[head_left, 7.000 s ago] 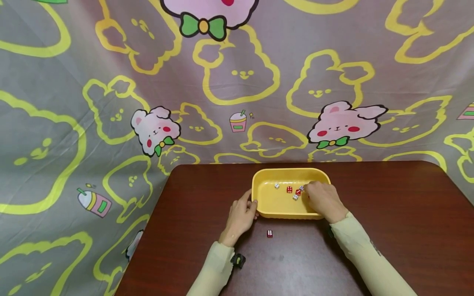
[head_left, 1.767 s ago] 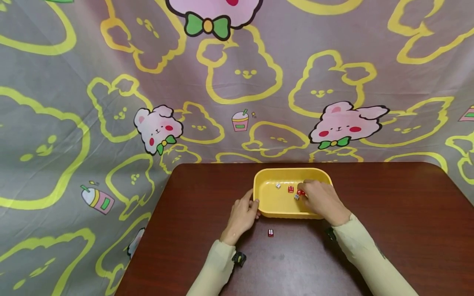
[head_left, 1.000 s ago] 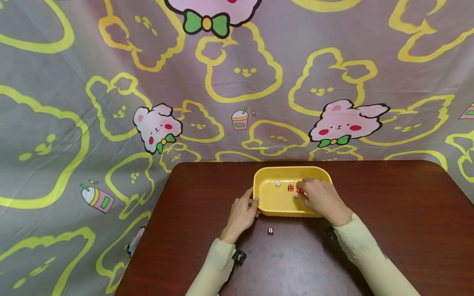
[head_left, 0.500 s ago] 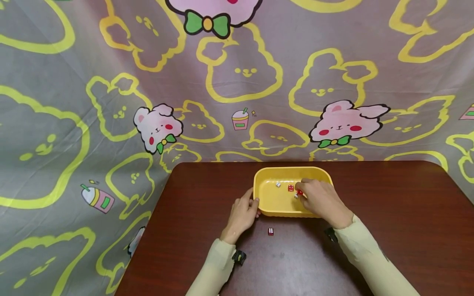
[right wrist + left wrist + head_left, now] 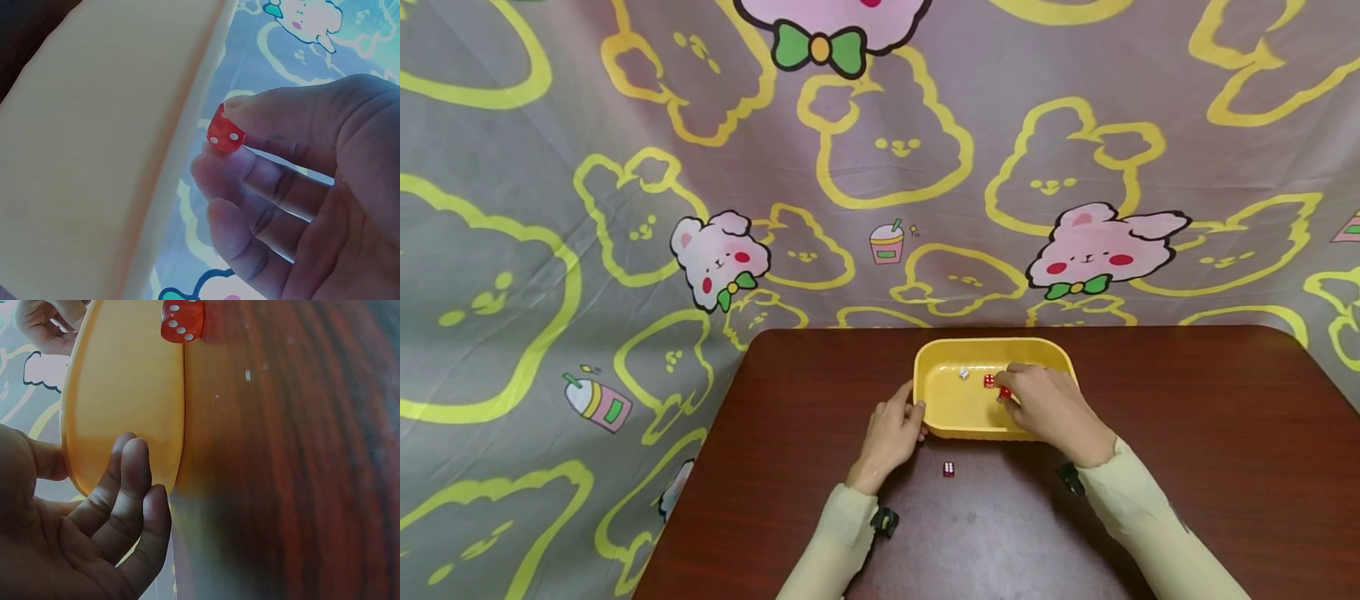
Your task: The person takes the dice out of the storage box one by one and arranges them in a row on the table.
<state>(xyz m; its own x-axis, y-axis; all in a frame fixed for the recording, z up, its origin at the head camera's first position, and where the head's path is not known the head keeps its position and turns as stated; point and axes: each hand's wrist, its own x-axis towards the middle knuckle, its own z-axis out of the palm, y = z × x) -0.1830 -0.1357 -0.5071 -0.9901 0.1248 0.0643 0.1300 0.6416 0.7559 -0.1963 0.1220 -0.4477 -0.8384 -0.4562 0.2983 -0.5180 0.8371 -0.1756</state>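
Note:
Between thumb and fingertips my right hand [image 5: 1048,408] pinches a red die [image 5: 226,130], which the right wrist view shows above the rim. In the head view that hand is over the right half of a yellow basin [image 5: 955,432]. My left hand [image 5: 889,433] holds the basin's near left corner, thumb and fingers against its wall. Inside the basin lie a white die [image 5: 964,374] and another red die [image 5: 989,381]. Part of a further white die [image 5: 999,398] shows beside my right fingertips. What else the right hand covers is hidden.
One more red die [image 5: 949,469] lies on the brown table [image 5: 820,392], in front of the basin. A patterned cloth [image 5: 925,192] hangs behind and to the left of the table.
My right hand has shifted slightly left and now pinches a red die raised from the basin. It covers more of the nearby white die. The left hand stays at the corner.

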